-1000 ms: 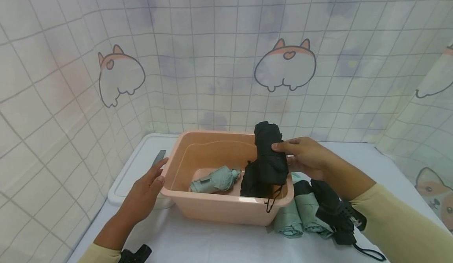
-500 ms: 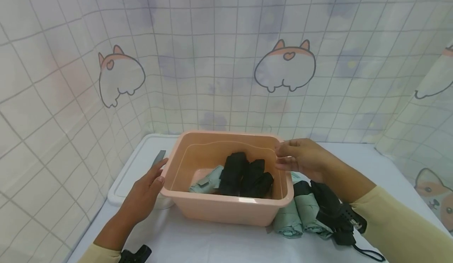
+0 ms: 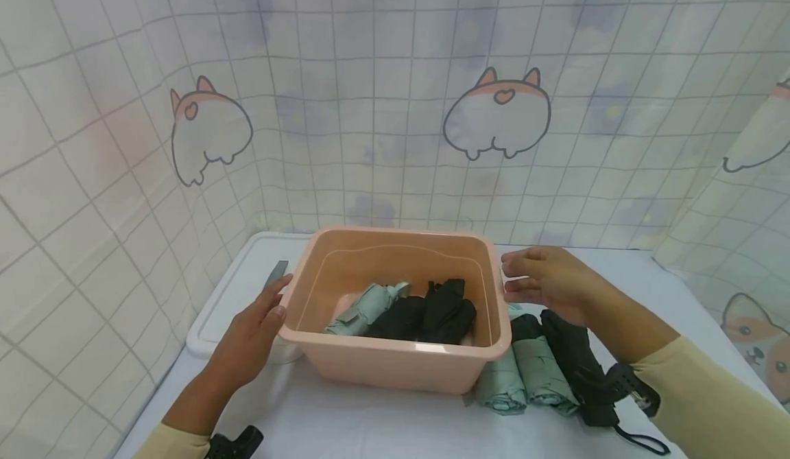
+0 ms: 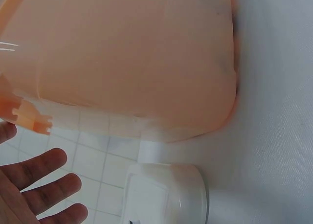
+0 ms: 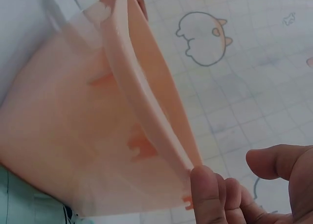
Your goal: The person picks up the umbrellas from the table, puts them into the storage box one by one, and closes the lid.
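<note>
A peach plastic bin (image 3: 395, 366) stands in the middle of the table. Inside lie a light green folded umbrella (image 3: 369, 308) on the left and black folded umbrellas (image 3: 446, 313) on the right, lower parts partly hidden by the front wall. My left hand (image 3: 249, 339) is at the bin's left rim, its fingers spread, a fingertip right at the side handle (image 4: 34, 117). My right hand (image 3: 549, 284) is beside the right rim, holding nothing; in the right wrist view its fingers (image 5: 208, 194) reach the rim and the thumb stands away.
Right of the bin, two green rolled umbrellas (image 3: 543, 370) and a black umbrella (image 3: 570, 349) with a wrist strap lie side by side, partly under my right forearm. A white lidded container (image 3: 225, 308) with a grey handle stands at the left. A patterned curtain (image 3: 395, 102) closes off the back.
My right hand let go of a black umbrella, which dropped into the bin and settled toward the left against the green one. The hand then drew back right, outside the rim. Left hand stayed.
</note>
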Motion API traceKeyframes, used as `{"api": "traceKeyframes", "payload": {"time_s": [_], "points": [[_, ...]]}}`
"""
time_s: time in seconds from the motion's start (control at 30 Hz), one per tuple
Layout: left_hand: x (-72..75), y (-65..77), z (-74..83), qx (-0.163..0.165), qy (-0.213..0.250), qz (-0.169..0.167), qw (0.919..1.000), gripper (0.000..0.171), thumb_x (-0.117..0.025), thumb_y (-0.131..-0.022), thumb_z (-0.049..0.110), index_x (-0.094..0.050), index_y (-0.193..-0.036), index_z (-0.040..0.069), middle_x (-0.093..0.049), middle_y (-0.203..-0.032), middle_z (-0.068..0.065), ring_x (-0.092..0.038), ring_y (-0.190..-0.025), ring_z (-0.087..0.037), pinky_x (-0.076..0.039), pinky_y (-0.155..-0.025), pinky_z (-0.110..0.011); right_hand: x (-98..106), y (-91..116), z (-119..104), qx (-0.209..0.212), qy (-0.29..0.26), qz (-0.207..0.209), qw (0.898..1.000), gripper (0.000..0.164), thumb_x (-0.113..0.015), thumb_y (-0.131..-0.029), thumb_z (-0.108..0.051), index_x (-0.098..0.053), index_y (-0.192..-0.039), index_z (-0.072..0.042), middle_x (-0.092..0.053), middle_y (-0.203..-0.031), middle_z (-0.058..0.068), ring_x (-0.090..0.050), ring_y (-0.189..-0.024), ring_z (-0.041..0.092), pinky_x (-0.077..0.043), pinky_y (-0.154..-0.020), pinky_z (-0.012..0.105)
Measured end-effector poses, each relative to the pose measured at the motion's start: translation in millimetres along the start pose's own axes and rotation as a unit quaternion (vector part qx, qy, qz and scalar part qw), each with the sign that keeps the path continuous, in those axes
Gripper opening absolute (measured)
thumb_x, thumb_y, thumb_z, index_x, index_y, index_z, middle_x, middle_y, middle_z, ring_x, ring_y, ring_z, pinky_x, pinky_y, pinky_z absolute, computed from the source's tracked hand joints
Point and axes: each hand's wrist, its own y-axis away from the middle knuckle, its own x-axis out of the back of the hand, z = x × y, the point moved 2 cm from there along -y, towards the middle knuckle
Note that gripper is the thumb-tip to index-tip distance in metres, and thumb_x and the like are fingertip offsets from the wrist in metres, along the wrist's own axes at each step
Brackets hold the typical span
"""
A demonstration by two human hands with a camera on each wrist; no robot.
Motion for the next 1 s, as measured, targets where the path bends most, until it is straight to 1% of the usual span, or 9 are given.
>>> {"api": "traceKeyframes", "payload": {"time_s": [0.1,0.37,0.57,0.83,1.0], "points": [[0.5,-0.3,0.3,0.003,0.000,-0.001,1.0000,0.055,-0.030,-0.111,0.049,-0.024,-0.163,0.034,-0.048,-0.152,-0.022,-0.053,-0.130,-0.049,-0.045,-0.094,-0.072,5.1,0.7,4.9,-0.005,0.009,0.004,1.000,0.056,-0.057,-0.105,-0.023,-0.041,-0.148,0.009,-0.049,-0.142,0.024,-0.063,-0.108,0.031,-0.056,-0.093,0.036],[1.2,-0.5,0.7,0.000,0.000,0.001,1.0000,0.055,-0.029,-0.111,0.048,-0.024,-0.163,0.034,-0.048,-0.152,-0.023,-0.054,-0.129,-0.049,-0.045,-0.094,-0.072,20.2,5.5,18.1,-0.017,0.024,0.008,1.000,0.064,-0.057,-0.105,-0.030,-0.036,-0.152,0.007,-0.045,-0.146,0.026,-0.059,-0.114,0.034,-0.055,-0.095,0.036],[0.8,-1.2,-0.3,0.004,-0.002,0.000,1.0000,0.054,-0.029,-0.111,0.049,-0.024,-0.163,0.035,-0.048,-0.153,-0.022,-0.053,-0.130,-0.049,-0.045,-0.094,-0.071,29.4,9.3,30.9,-0.021,0.042,0.006,0.999,0.068,-0.057,-0.106,-0.035,-0.033,-0.154,0.007,-0.042,-0.150,0.029,-0.058,-0.121,0.036,-0.054,-0.096,0.038],[-0.2,-0.6,-0.5,0.010,0.002,-0.002,0.9999,0.055,-0.029,-0.111,0.050,-0.024,-0.163,0.035,-0.048,-0.152,-0.022,-0.053,-0.130,-0.049,-0.045,-0.095,-0.071,42.5,12.1,48.2,-0.025,0.042,-0.002,0.999,0.066,-0.055,-0.106,-0.032,-0.032,-0.153,0.008,-0.043,-0.148,0.028,-0.058,-0.119,0.035,-0.056,-0.094,0.038],[-0.9,-0.5,-1.2,0.008,0.002,-0.001,1.0000,0.055,-0.029,-0.111,0.051,-0.025,-0.163,0.035,-0.049,-0.151,-0.022,-0.054,-0.130,-0.048,-0.046,-0.094,-0.070,50.2,16.8,58.9,-0.037,0.042,-0.009,0.998,0.067,-0.054,-0.107,-0.033,-0.031,-0.154,0.009,-0.041,-0.150,0.030,-0.056,-0.123,0.039,-0.055,-0.094,0.040]]}}
